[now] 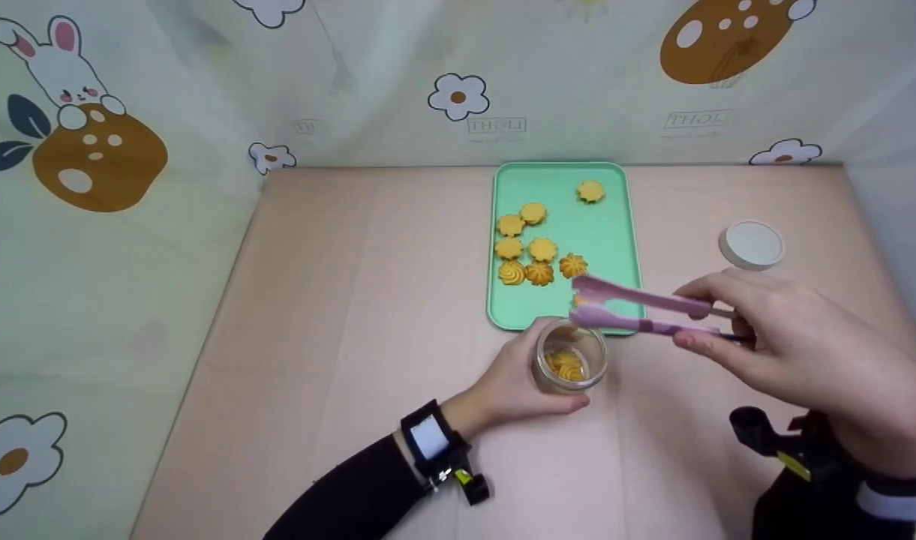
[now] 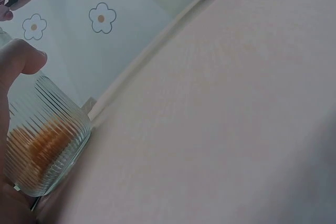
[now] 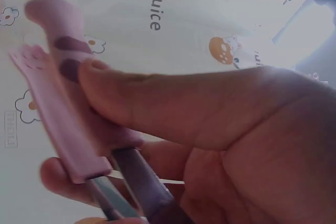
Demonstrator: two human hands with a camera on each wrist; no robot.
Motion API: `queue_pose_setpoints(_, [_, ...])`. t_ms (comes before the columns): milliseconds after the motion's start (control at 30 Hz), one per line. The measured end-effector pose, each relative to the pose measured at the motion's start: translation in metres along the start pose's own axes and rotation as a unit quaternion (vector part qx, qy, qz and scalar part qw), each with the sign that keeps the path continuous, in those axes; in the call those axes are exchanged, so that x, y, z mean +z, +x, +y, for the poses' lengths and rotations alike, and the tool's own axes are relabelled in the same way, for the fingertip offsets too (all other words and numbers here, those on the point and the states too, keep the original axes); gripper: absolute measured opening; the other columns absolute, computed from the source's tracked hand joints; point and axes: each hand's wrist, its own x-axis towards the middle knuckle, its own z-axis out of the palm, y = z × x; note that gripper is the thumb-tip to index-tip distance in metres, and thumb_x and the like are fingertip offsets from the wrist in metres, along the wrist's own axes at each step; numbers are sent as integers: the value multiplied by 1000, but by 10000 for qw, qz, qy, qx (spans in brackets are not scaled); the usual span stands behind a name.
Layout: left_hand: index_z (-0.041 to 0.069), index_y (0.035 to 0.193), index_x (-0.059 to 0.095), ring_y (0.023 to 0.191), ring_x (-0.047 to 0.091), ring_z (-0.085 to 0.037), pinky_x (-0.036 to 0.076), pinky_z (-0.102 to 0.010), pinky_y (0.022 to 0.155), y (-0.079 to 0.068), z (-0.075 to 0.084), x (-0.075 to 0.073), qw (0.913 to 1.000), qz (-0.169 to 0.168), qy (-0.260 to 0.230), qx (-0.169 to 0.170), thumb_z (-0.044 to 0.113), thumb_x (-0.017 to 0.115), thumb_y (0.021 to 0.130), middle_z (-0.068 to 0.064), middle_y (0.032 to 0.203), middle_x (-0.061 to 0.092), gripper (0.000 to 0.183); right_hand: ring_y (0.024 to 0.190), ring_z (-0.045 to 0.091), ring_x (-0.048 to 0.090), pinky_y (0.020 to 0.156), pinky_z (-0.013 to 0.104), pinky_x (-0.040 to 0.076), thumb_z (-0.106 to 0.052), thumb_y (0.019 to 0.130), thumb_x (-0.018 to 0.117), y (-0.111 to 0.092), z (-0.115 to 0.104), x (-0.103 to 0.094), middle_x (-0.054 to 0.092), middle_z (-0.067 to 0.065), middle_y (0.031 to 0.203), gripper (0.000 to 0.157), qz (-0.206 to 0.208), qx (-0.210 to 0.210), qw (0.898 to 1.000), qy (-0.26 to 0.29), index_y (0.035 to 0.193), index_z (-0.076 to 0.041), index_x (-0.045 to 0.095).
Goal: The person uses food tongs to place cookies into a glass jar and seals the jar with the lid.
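Note:
My left hand [image 1: 512,381] grips a ribbed glass jar [image 2: 73,109] just in front of the green tray [image 1: 604,240]. Through its uncovered mouth, several golden cookies [image 1: 566,365] show at the bottom. My right hand [image 1: 791,334] holds pink-tipped tongs [image 1: 645,298] with thumb and fingers, and their arms stand apart. The tips hover beside the jar's rim, over the tray's near right corner. A bit of yellow cookie [image 1: 577,301] shows between the tips; whether it is pinched or lies on the tray, I cannot tell. Several flower-shaped cookies [image 1: 542,250] lie mostly along the tray's left side.
A round white lid [image 1: 754,244] lies to the right of the tray, beyond my right hand. The pinkish tabletop [image 1: 367,300] extends left to a patterned curtain [image 1: 382,82], which also hangs along the back edge.

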Motion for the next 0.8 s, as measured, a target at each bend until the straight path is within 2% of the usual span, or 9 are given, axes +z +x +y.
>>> queue_pose_setpoints(167, [17, 152, 50, 134, 63, -17, 49, -37, 120, 1, 2, 1, 10000, 39, 53, 46, 23, 100, 78, -4, 142, 68, 90, 67, 5, 46, 52, 24, 39, -18, 89, 92, 7, 10, 2, 61, -5, 89, 37, 190, 371, 9991, -68, 120, -10, 74])
queue_pose_setpoints(333, [17, 153, 50, 134, 63, -18, 49, -38, 119, 0, 1, 1, 10000, 58, 63, 35, 22, 101, 76, -4, 142, 68, 92, 74, 12, 50, 58, 29, 41, -22, 92, 90, 16, 25, 8, 66, 1, 94, 35, 3, 706, 9974, -158, 119, -7, 73])
queue_pose_setpoints(500, [18, 153, 49, 134, 63, -17, 49, -38, 119, 0, 2, 1, 10000, 46, 58, 41, 23, 101, 77, -3, 143, 68, 92, 78, 18, 54, 63, 34, 43, -26, 96, 86, 27, 40, 16, 71, 4, 97, 33, -659, 1003, 9928, -40, 118, -5, 72])
queue_pose_setpoints(633, [18, 153, 49, 134, 63, -17, 49, -38, 119, 0, 2, 1, 10000, 45, 66, 55, 23, 101, 76, -3, 143, 68, 93, 81, 21, 58, 66, 37, 45, -28, 99, 83, 36, 48, 21, 72, 7, 98, 34, -1325, 1334, 9820, 155, 119, -4, 72])
queue_pose_setpoints(800, [19, 153, 49, 134, 63, -18, 48, -38, 120, 1, 2, 1, 10000, 32, 16, 79, 23, 101, 77, -2, 143, 68, 92, 81, 24, 60, 66, 38, 47, -31, 99, 81, 43, 53, 28, 74, 11, 101, 37, -1819, 1583, 9702, 223, 121, -2, 71])
